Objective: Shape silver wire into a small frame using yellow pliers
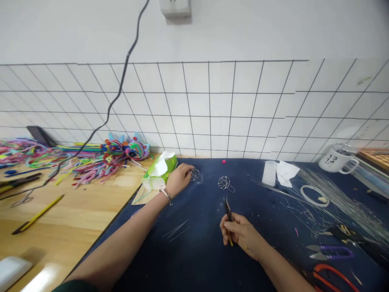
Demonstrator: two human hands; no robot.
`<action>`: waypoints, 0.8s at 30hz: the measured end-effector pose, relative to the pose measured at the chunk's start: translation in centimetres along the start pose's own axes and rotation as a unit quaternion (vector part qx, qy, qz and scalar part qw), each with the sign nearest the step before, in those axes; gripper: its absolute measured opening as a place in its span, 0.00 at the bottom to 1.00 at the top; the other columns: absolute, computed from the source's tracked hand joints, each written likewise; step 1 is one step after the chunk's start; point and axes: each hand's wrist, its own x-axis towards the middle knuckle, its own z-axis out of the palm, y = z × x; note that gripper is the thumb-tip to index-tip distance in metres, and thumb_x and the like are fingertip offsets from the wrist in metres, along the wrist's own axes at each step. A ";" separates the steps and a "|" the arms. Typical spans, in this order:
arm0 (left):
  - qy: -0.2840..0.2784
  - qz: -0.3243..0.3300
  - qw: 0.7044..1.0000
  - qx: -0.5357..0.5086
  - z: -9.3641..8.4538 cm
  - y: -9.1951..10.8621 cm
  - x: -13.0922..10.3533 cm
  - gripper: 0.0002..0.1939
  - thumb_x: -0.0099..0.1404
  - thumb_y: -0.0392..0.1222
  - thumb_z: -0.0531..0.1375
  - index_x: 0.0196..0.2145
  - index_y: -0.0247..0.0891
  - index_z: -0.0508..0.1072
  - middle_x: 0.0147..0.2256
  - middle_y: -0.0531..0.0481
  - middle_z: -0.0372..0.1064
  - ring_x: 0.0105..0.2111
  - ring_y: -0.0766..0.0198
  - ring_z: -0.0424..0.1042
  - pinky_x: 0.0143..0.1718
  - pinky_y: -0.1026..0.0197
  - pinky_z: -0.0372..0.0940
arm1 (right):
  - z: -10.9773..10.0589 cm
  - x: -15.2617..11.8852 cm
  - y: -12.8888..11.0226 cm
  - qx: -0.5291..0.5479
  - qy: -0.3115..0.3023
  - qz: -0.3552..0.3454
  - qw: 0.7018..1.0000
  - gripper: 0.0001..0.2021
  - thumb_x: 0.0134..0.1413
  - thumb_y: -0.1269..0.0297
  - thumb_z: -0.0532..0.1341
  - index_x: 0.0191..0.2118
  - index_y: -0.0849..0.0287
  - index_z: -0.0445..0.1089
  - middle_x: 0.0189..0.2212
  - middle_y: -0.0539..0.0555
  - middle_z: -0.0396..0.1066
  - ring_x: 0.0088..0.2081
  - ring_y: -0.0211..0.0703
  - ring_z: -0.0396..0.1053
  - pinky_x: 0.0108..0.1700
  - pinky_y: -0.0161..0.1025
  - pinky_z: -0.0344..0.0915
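Left forearm lies nearest, left hand at a wire ball, grip unclear. Right hand holds pliers, another ball at their twelve o'clock.

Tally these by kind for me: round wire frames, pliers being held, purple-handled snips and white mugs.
Round wire frames: 2
Pliers held in the right hand: 1
Purple-handled snips: 1
White mug: 1
Total: 5

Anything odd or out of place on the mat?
Nothing clearly damaged. It's messy on the right: loose wires splay unevenly, with scraps strewn nearby. Also, a lone pink bit sits near the dark mat's back edge, away from that clutter.
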 end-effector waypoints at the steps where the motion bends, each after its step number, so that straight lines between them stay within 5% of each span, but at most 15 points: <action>1: -0.004 0.006 1.000 0.004 0.1 -0.2 0.2 0.16 0.54 0.30 0.54 0.40 0.38 0.72 0.37 0.47 0.66 0.36 0.61 0.64 0.42 0.57 0.60 | 0.0 0.0 0.0 -0.002 0.000 0.000 1.000 0.06 0.51 0.64 0.58 0.33 0.61 0.65 0.25 0.50 0.63 0.24 0.35 0.63 0.30 0.38 0.62; 5: -0.015 0.022 0.999 0.018 -0.1 -0.7 1.3 0.23 0.51 0.24 0.51 0.43 0.38 0.70 0.42 0.45 0.64 0.43 0.59 0.63 0.47 0.56 0.59 | 0.0 0.1 0.0 -0.010 0.001 0.004 1.000 0.06 0.51 0.64 0.57 0.34 0.61 0.65 0.25 0.49 0.62 0.24 0.34 0.63 0.31 0.38 0.61; 9: -0.071 0.043 0.996 0.019 0.5 0.3 2.4 0.19 0.55 0.27 0.51 0.42 0.38 0.70 0.40 0.47 0.65 0.40 0.61 0.64 0.45 0.56 0.60 | -0.1 0.3 -0.1 -0.022 0.000 0.009 1.000 0.06 0.52 0.64 0.56 0.34 0.61 0.64 0.26 0.49 0.62 0.24 0.34 0.63 0.32 0.38 0.61; 14: -0.187 0.089 0.978 0.004 4.3 2.7 3.2 0.15 0.56 0.32 0.55 0.42 0.39 0.71 0.38 0.49 0.68 0.36 0.63 0.67 0.43 0.60 0.62 | 0.0 0.3 0.0 -0.048 0.005 0.007 0.999 0.07 0.52 0.63 0.55 0.34 0.61 0.63 0.25 0.49 0.61 0.24 0.34 0.62 0.31 0.37 0.60; 18: -0.241 0.099 0.965 -0.008 8.1 3.7 3.9 0.21 0.56 0.35 0.57 0.49 0.39 0.66 0.47 0.46 0.64 0.34 0.66 0.68 0.41 0.62 0.63 | 0.3 -0.1 -0.4 -0.126 0.008 0.000 0.992 0.06 0.52 0.63 0.55 0.34 0.61 0.63 0.25 0.48 0.62 0.24 0.34 0.62 0.29 0.34 0.57; 21: -0.277 0.098 0.956 -0.014 10.1 3.9 4.4 0.19 0.56 0.37 0.58 0.47 0.40 0.69 0.44 0.48 0.67 0.33 0.66 0.69 0.40 0.64 0.63 | 0.8 -0.6 -1.1 -0.377 0.018 -0.052 0.925 0.04 0.51 0.67 0.54 0.33 0.60 0.64 0.26 0.48 0.61 0.27 0.35 0.60 0.30 0.34 0.55; 24: -0.297 0.092 0.950 -0.020 11.0 3.9 4.4 0.11 0.57 0.38 0.57 0.39 0.40 0.74 0.37 0.51 0.71 0.36 0.64 0.69 0.41 0.65 0.62 | 1.1 -1.0 -1.5 -0.625 0.040 -0.138 0.767 0.03 0.49 0.70 0.54 0.32 0.59 0.63 0.31 0.52 0.62 0.35 0.40 0.59 0.37 0.39 0.55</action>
